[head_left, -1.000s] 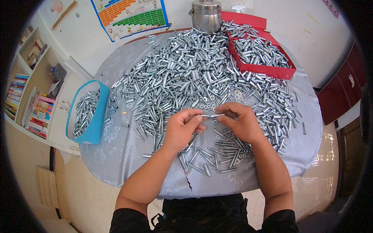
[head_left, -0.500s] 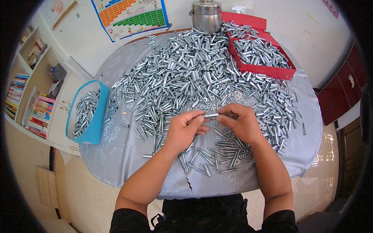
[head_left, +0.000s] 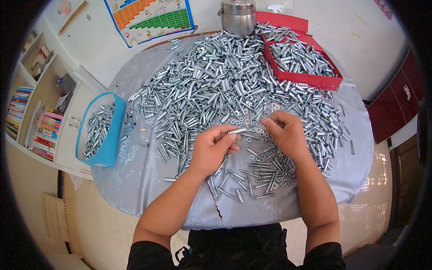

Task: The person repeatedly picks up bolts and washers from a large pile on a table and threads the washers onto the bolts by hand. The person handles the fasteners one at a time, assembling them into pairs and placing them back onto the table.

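Head view: the left hand (head_left: pixel 211 150) pinches a small metal tube (head_left: pixel 237 131) at the bench (head_left: pixel 144 180) centre; the right hand (head_left: pixel 285 135) closes on its tip, perhaps fitting a washer. The blue tub (head_left: pixel 108 135) at nine o'clock is partly filled; the big tube heap (head_left: pixel 216 85) at twelve remains.

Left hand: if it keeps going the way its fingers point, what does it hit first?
The left hand holds a metal pin pointing right; straight on, it likely meets the right hand fingertips just past the pin tip. Depth is unclear.
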Action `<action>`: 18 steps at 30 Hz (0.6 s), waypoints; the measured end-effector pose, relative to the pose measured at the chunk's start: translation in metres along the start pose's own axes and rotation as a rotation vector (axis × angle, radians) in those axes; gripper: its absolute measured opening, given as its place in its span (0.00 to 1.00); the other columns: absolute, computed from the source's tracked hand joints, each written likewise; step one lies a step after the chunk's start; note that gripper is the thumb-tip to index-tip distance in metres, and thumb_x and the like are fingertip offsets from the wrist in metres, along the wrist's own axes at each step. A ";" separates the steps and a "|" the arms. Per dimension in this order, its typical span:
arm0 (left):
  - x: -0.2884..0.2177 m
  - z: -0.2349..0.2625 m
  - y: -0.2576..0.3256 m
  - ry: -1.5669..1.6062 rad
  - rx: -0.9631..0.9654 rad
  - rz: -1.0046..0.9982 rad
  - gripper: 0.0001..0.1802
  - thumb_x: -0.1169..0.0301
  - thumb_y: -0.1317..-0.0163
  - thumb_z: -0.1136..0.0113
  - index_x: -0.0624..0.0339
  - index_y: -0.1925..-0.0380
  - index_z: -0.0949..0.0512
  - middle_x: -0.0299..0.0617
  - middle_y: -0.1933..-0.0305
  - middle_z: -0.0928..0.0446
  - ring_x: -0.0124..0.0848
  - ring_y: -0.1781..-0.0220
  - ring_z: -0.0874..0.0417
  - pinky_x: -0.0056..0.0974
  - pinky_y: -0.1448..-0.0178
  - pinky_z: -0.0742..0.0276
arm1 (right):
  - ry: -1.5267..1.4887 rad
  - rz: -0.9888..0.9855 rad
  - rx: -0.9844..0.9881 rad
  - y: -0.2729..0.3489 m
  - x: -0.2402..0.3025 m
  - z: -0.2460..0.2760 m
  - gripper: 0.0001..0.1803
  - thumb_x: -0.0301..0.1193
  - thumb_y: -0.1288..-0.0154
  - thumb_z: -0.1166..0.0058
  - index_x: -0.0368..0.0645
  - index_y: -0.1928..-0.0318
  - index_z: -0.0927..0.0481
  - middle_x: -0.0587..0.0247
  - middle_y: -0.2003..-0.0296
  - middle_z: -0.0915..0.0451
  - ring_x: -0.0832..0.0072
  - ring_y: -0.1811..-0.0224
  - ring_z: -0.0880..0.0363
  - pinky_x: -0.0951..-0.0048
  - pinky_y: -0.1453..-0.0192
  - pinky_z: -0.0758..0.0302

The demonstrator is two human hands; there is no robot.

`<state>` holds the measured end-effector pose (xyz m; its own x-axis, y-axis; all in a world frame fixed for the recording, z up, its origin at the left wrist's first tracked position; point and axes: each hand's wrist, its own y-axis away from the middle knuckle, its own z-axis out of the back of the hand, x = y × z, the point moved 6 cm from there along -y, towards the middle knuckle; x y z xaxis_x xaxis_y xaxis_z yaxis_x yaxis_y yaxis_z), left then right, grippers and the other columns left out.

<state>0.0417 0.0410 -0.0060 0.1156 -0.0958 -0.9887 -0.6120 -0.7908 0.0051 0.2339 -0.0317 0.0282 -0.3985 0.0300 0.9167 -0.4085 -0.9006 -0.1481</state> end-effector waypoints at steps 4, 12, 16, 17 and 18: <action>0.000 0.004 0.000 0.000 -0.051 0.007 0.12 0.76 0.34 0.44 0.67 0.52 0.23 0.48 0.60 0.17 0.30 0.67 0.15 0.33 0.62 0.17 | 0.107 0.096 0.016 -0.001 0.002 0.005 0.07 0.28 0.43 0.37 0.37 0.67 0.17 0.59 0.74 0.19 0.74 0.73 0.22 0.73 0.67 0.27; -0.001 0.004 -0.001 -0.010 -0.042 0.004 0.12 0.74 0.34 0.43 0.66 0.52 0.23 0.47 0.61 0.17 0.29 0.68 0.16 0.32 0.63 0.18 | 0.436 0.357 0.126 0.002 0.002 0.005 0.06 0.29 0.45 0.39 0.40 0.67 0.17 0.53 0.69 0.20 0.56 0.64 0.21 0.61 0.60 0.24; 0.002 0.005 -0.001 -0.003 -0.053 0.012 0.12 0.75 0.34 0.43 0.66 0.53 0.22 0.47 0.60 0.17 0.28 0.68 0.16 0.32 0.64 0.18 | 0.530 0.326 0.010 0.002 0.001 -0.006 0.08 0.32 0.46 0.38 0.41 0.67 0.16 0.53 0.70 0.22 0.56 0.64 0.21 0.60 0.59 0.25; 0.001 0.005 -0.002 -0.010 -0.053 0.010 0.12 0.75 0.34 0.43 0.66 0.53 0.22 0.47 0.60 0.17 0.28 0.68 0.16 0.32 0.64 0.17 | 0.551 0.325 -0.003 0.003 0.000 -0.009 0.09 0.32 0.46 0.38 0.41 0.67 0.16 0.53 0.70 0.22 0.56 0.64 0.21 0.59 0.59 0.24; 0.000 0.004 -0.002 -0.017 -0.052 0.008 0.12 0.75 0.34 0.43 0.66 0.53 0.22 0.47 0.60 0.17 0.28 0.68 0.16 0.32 0.64 0.17 | 0.572 0.325 -0.015 0.003 0.000 -0.010 0.09 0.33 0.46 0.38 0.41 0.67 0.16 0.54 0.70 0.23 0.56 0.65 0.21 0.59 0.59 0.24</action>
<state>0.0392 0.0449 -0.0066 0.0973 -0.0929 -0.9909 -0.5712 -0.8205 0.0209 0.2244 -0.0298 0.0240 -0.8753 -0.0128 0.4834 -0.2038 -0.8968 -0.3928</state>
